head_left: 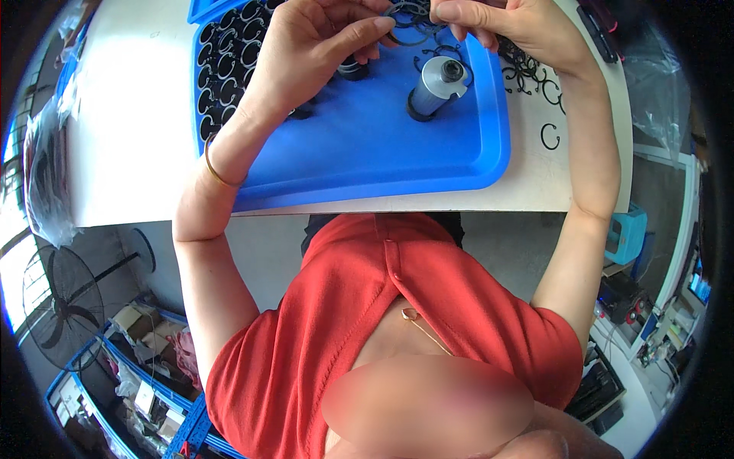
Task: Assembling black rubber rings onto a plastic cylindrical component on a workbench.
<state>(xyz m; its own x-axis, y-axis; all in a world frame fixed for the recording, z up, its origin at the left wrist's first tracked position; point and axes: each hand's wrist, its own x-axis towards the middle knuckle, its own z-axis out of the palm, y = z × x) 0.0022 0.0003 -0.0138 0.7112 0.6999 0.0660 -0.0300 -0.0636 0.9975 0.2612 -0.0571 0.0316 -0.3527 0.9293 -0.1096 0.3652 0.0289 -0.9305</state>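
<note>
At the top edge, over a blue tray (367,153), both my hands hold dark open-ended retaining rings (410,38). My left hand (329,38) pinches a ring between thumb and fingers. Facing it, my right hand (497,17) is closed at the thumb and fingers on the same cluster of rings; the upper part is cut off by the frame. Below them in the tray stands a grey cylindrical fixture (440,84) with a dark bolt on top and a dark base. A small black cylindrical part (352,69) is partly hidden beneath my left hand.
Rows of black ring-shaped parts (227,69) fill the tray's left side. Loose retaining rings (527,73) lie on the white table (130,130) right of the tray, with a single ring (550,137) nearer me. A black pen-like tool (598,34) lies at the far right edge.
</note>
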